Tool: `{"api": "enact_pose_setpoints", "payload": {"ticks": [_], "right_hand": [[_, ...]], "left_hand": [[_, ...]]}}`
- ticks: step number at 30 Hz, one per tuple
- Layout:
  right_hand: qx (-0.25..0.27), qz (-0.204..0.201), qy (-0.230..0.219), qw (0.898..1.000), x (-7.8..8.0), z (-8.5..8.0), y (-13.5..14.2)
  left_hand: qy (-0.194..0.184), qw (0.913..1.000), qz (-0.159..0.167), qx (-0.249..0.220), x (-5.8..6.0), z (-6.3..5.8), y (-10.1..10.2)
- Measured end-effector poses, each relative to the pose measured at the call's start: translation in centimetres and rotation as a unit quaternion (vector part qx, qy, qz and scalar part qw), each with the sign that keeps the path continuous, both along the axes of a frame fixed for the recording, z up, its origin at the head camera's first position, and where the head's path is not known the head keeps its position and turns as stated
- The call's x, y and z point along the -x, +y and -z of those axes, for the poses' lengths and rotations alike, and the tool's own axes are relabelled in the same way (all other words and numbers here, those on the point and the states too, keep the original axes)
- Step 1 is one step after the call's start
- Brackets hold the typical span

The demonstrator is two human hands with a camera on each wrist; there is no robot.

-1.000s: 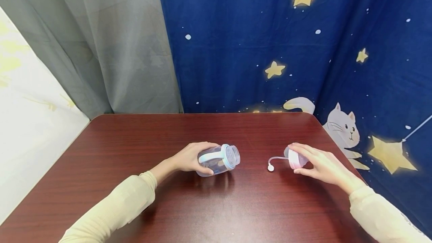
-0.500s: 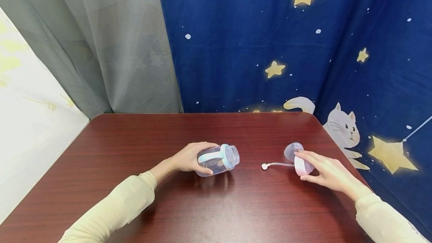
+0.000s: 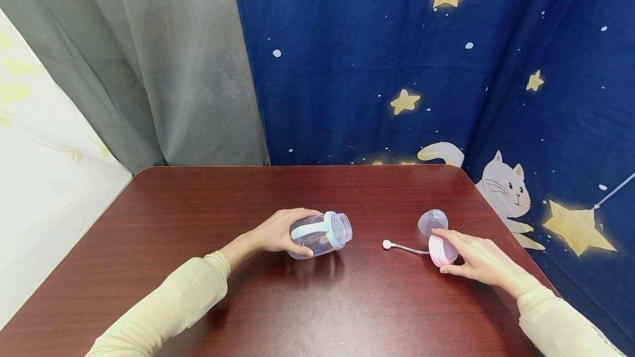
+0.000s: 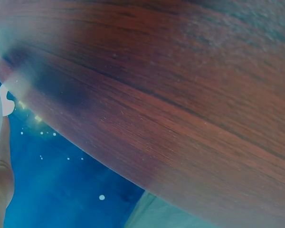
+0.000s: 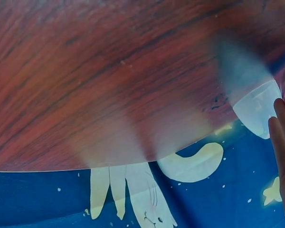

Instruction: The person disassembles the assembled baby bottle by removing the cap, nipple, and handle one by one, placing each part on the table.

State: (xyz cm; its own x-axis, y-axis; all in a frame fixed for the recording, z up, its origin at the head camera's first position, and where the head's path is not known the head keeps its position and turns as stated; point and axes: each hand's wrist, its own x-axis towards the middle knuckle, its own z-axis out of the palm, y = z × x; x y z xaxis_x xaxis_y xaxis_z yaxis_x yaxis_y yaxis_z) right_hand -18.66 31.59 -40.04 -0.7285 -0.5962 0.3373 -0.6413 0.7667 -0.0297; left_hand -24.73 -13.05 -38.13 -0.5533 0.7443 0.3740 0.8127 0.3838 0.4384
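My left hand grips a clear baby bottle with a pale blue ring and handle. The bottle lies tilted on its side, its open threaded mouth facing right. Over on the right, my right hand holds the pink-and-white bottle lid between thumb and fingers. From the lid a thin straw sticks out leftward, ending in a small white weighted tip. A clear dome cap is just behind the lid; whether the two are joined, I cannot tell. In the right wrist view, fingers overlap the dome cap.
Both hands are over a dark red-brown wooden table with rounded far corners. A blue star-patterned curtain hangs behind it, beside a grey curtain. A white patterned panel borders the left side.
My right hand has shifted slightly right and turned the lid, so its straw has swung and its tip moved left. The dome cap shows more fully. My left hand and bottle stay almost still.
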Motion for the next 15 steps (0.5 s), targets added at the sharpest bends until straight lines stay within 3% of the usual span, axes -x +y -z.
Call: {"api": "enact_pose_setpoints", "payload": {"ticks": [15], "right_hand": [[-0.022,-0.024,-0.018,0.999,0.09,0.05,-0.58]], "left_hand": [[-0.002,1.0000,-0.002,0.004,-0.10,-0.08,-0.09]]}}
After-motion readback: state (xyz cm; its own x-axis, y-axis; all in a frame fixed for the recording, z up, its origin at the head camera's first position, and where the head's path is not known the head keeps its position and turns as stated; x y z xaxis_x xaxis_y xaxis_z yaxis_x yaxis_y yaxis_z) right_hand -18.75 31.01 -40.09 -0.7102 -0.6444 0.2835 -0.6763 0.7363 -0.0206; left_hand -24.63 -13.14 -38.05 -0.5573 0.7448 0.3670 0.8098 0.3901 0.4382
